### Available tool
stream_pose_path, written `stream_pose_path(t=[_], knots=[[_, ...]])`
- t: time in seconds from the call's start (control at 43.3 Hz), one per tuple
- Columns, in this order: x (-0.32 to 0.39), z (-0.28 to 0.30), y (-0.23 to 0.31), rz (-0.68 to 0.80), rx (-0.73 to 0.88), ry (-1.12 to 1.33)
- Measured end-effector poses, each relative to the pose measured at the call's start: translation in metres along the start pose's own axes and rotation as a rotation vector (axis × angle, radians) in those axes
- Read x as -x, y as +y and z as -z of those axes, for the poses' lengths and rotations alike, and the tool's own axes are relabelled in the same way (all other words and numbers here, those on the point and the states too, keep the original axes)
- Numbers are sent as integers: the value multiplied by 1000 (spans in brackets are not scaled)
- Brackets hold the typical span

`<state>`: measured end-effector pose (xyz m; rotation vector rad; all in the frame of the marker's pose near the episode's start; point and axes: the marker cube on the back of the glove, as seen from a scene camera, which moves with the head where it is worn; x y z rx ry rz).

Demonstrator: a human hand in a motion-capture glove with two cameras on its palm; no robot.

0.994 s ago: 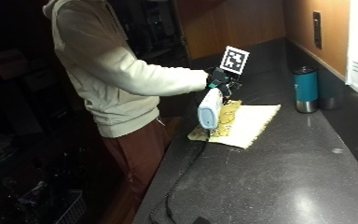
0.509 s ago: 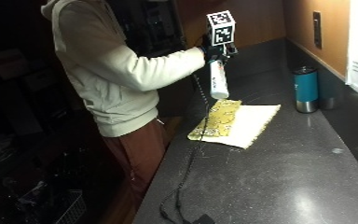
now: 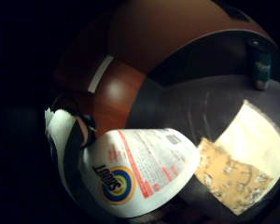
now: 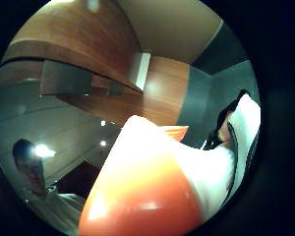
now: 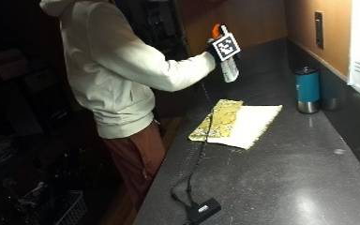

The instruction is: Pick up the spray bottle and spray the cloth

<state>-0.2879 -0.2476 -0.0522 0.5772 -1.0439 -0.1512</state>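
A person in a cream hooded top stands at the left edge of the dark bench (image 5: 280, 183), right arm stretched out over it. The gloved right hand (image 5: 212, 48) holds a white Shout spray bottle (image 5: 228, 70) in the air, above and behind the cloth (image 5: 236, 123); its orange sprayer head (image 5: 216, 30) shows above the hand and the body hangs down below it. The fingers are curled round the bottle's neck; whether one lies on the trigger I cannot tell. The cloth lies flat on the bench below the bottle, its near part yellow and patterned, the rest plain cream. Right of the cloth, well apart from it, a teal tumbler (image 5: 307, 89) stands upright near the back wall
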Motion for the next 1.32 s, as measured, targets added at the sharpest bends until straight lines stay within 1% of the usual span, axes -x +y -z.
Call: stream_pose_path(t=[0.069, 0.185, 0.208, 0.277, 0.301, 0.439, 0.532, 0.601, 0.694, 0.763, 0.832, 1.11, 1.225, 1.318], knots=[[-10, -24, -11, 6, -48, -30], [-26, -70, 4, -4, 99, -121], [-33, -77, 1, -15, 90, -118], [-55, -95, -18, -49, -31, -105], [-62, -101, -20, -58, -36, -97], [-83, -136, -6, -81, 110, -79], [-108, -157, -10, -82, 105, 47], [-110, -165, -12, -84, 130, 60], [-100, -160, -24, -47, 147, 51], [-100, -146, -12, -14, 293, 109], [-100, -133, -7, -7, 361, 131], [-90, -97, -11, 10, 379, 109], [-80, -91, -5, 18, 398, 101], [-69, -70, 2, 44, 392, 95]])
